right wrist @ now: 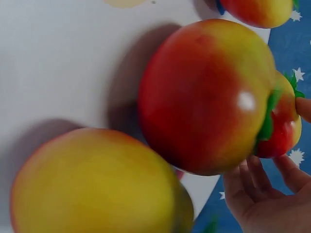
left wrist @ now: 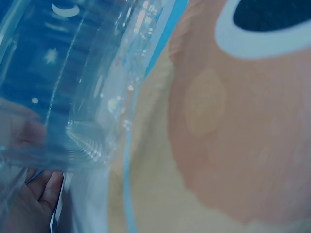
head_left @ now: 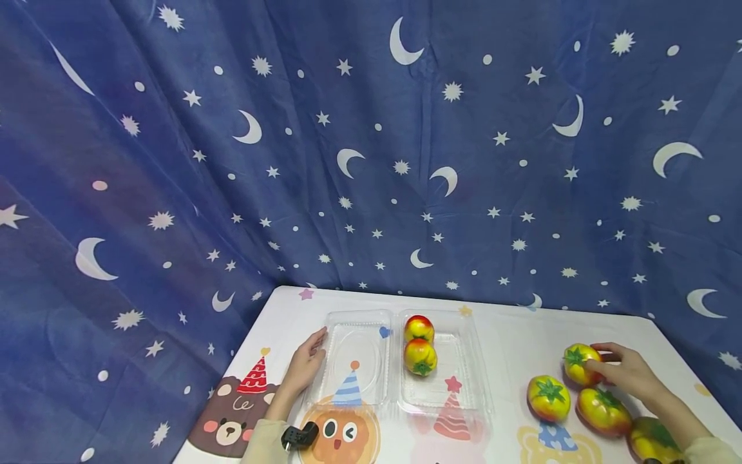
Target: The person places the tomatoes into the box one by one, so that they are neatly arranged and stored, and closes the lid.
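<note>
Across the counter (head_left: 510, 338), one smooth fruit (head_left: 578, 361) could roll if right hand (head_left: 628, 374) loses its fingertip pinch, while left hand (head_left: 304, 365), fingers relaxed, touches container (head_left: 359, 316).

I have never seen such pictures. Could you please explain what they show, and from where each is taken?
There is no robot here, only a person working bare-handed. The widest picture comes from a head camera; the others come from wrist cameras, one per side. On the printed white table lies an open clear container, with two red-yellow fruits in its right half. The left hand is at its left edge. The right hand holds another fruit; three more fruits lie nearby.
</note>
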The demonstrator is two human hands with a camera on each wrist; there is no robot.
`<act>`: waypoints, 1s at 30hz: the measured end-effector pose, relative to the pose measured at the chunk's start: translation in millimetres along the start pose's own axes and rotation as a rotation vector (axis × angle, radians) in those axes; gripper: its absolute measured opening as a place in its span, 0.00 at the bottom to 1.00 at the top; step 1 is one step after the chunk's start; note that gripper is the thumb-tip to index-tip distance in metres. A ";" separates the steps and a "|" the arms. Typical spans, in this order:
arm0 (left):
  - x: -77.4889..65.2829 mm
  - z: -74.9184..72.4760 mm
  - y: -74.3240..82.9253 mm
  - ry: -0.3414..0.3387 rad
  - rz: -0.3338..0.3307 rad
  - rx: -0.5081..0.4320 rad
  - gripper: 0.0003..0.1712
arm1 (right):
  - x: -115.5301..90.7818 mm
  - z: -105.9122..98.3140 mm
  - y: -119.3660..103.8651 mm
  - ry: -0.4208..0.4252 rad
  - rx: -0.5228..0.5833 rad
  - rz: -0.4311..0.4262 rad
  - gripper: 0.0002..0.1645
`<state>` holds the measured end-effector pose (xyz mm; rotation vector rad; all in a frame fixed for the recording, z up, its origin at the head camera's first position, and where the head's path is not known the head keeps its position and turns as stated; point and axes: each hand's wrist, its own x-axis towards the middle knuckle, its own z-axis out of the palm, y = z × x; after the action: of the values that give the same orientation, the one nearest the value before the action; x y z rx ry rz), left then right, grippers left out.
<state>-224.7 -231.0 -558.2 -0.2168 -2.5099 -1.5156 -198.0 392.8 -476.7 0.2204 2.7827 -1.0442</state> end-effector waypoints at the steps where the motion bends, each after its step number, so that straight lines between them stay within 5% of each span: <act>1: 0.0 -0.3 -0.6 0.002 0.001 0.002 0.28 | -1.1 -1.2 -2.4 0.007 0.006 -0.015 0.48; 17: 1.7 -3.5 -4.1 0.009 0.018 0.005 0.29 | -12.8 3.4 -57.7 0.156 0.011 -0.253 0.39; 30: 1.1 -0.7 -2.5 0.002 0.015 0.007 0.29 | -20.4 32.5 -104.5 0.105 0.092 -0.386 0.37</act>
<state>-226.3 -232.7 -559.7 -0.2325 -2.5060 -1.5004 -195.1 291.8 -430.1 -0.2719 2.9453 -1.2774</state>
